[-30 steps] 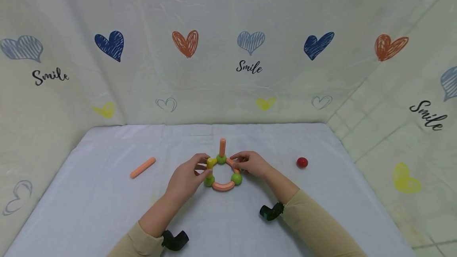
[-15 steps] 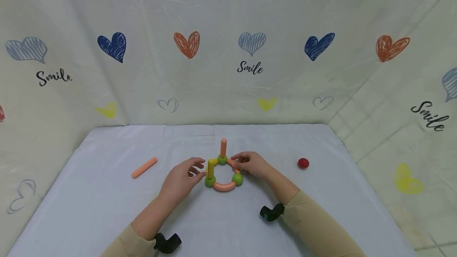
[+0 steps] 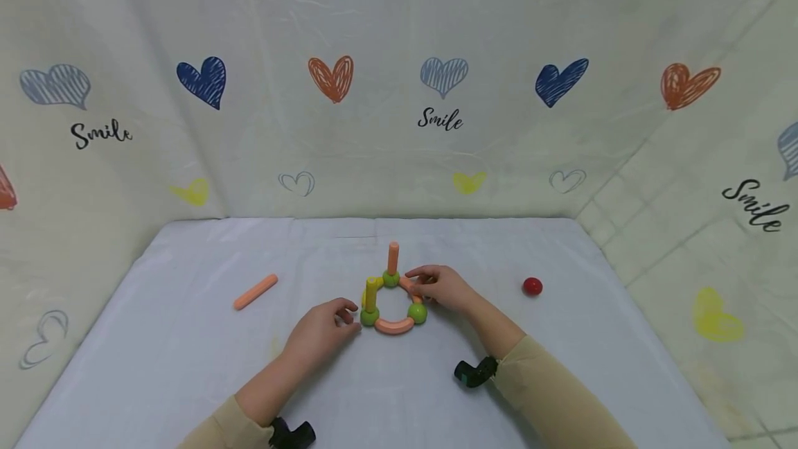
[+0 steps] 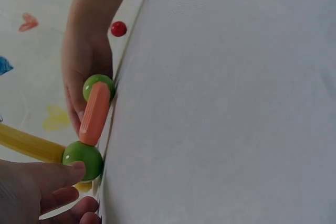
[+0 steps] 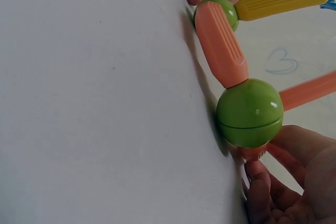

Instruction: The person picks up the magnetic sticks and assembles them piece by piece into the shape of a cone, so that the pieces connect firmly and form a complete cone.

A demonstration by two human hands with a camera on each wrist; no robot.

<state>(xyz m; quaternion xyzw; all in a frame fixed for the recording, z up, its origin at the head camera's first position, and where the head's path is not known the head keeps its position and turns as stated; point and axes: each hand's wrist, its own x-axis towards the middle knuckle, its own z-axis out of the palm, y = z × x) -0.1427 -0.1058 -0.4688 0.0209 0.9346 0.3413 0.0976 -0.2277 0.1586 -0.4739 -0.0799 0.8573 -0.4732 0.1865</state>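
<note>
On the table, three green balls joined by curved rods form a ring. Its front rod [image 3: 394, 326] is orange and lies between the left green ball [image 3: 370, 316] and the right green ball [image 3: 417, 312]. A yellow rod [image 3: 370, 294] stands upright on the left ball, and an orange rod [image 3: 393, 258] on the back green ball [image 3: 391, 278]. My left hand [image 3: 324, 330] lies beside the left ball, fingers loosely bent; whether its thumb touches the ball is unclear. With my right hand [image 3: 442, 286] I pinch the orange curved rod [image 3: 406, 283] on the ring's right side.
A loose straight orange rod [image 3: 255, 292] lies left of the ring. To the right is a red ball [image 3: 533, 287]. White cloth [image 3: 399, 393] covers the table, and a curtain printed with hearts [image 3: 374, 158] hangs behind its far edge.
My left hand has let go of the upright yellow rod, drawn back left, then moved down beside the left green ball. The right hand keeps its place on the ring.
</note>
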